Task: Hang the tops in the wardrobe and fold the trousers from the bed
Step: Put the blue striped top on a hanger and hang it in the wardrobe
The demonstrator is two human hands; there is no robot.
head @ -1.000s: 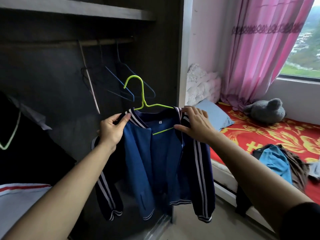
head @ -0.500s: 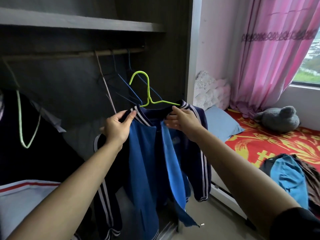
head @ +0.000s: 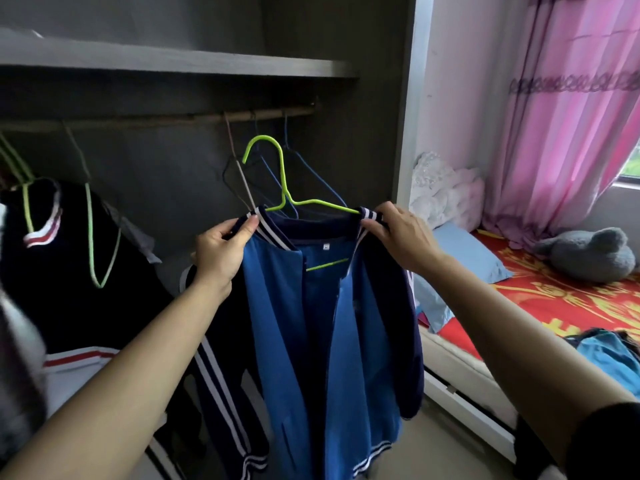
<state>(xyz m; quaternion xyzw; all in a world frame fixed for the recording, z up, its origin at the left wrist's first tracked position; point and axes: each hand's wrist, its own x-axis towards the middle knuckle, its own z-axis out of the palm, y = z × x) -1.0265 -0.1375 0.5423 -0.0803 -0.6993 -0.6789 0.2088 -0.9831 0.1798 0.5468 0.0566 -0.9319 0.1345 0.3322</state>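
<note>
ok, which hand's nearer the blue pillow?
Right. The right hand pinches the jacket by its collar, just left of the pillow; the left hand grips the collar's other end, further left.

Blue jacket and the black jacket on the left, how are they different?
The blue jacket is held at its collar by the left hand and right hand, its hanger hook below the rail; the black jacket hangs in the wardrobe, untouched. The blue jacket's collar stripes are white; the black jacket's are red and white. Both are on green hangers.
</note>
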